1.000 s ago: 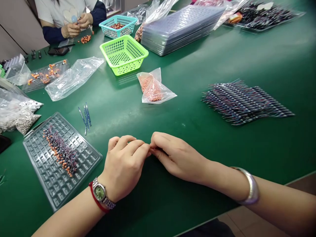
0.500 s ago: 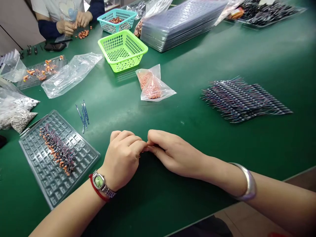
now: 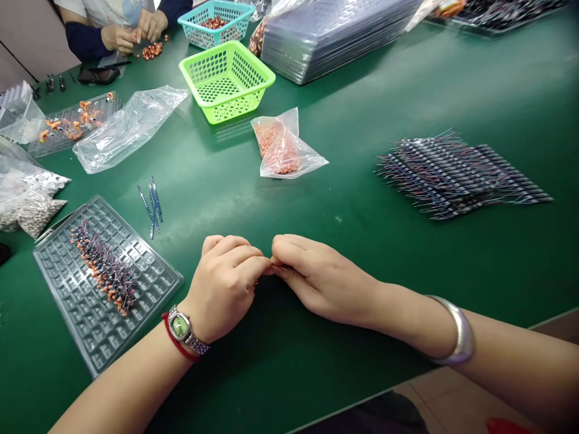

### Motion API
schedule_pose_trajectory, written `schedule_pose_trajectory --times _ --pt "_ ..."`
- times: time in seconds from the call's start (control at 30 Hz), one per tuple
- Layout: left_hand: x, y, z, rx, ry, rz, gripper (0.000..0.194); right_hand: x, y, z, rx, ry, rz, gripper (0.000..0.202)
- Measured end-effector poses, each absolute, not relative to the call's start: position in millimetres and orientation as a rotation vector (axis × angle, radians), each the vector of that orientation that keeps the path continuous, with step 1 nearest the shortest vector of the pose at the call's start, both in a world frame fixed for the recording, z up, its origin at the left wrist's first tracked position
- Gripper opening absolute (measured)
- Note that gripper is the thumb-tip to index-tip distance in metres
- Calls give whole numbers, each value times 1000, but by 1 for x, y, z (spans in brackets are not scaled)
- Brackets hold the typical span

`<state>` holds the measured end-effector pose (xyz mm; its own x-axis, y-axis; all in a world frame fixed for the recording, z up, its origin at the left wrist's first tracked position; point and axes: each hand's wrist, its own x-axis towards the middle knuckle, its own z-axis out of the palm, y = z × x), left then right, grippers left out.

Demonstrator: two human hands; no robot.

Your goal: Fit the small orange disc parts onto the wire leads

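Observation:
My left hand [image 3: 228, 286] and my right hand [image 3: 323, 277] meet fingertip to fingertip above the green table [image 3: 362, 241]. Both are closed in a pinch. What they hold between them is too small and too hidden to name. Left of my left hand lies a grey tray [image 3: 156, 271] bearing a row of small wired parts with orange ends [image 3: 106, 271]. Several thin blue strips [image 3: 154, 205] lie beyond the tray. A clear bag of small orange pieces [image 3: 283, 150] rests farther off, past my hands. To the right is a bundle of dark wired strips [image 3: 452, 175].
A green basket [image 3: 226, 84], a blue basket [image 3: 215, 27] and stacked clear trays [image 3: 335, 36] stand at the back. An empty-looking plastic bag [image 3: 131, 126] lies left of them. Another person's hands [image 3: 136, 33] are at the far left, by copper-coloured pieces.
The whole view has shifted slightly, with the far objects now higher in the picture. My hands stay pinched together in almost the same pose.

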<state>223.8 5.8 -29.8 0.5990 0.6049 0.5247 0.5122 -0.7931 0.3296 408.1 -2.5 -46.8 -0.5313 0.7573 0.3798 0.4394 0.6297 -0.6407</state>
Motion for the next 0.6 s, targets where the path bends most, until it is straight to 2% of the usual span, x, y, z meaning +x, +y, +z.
schedule_pose_trajectory --times 0.4,0.6 --pt "220 6 -30 2696 956 887 7 410 -3 -49 -970 -2213 615 23" --pt "218 5 -29 2711 977 836 10 411 -5 -49 -996 -2180 631 20"
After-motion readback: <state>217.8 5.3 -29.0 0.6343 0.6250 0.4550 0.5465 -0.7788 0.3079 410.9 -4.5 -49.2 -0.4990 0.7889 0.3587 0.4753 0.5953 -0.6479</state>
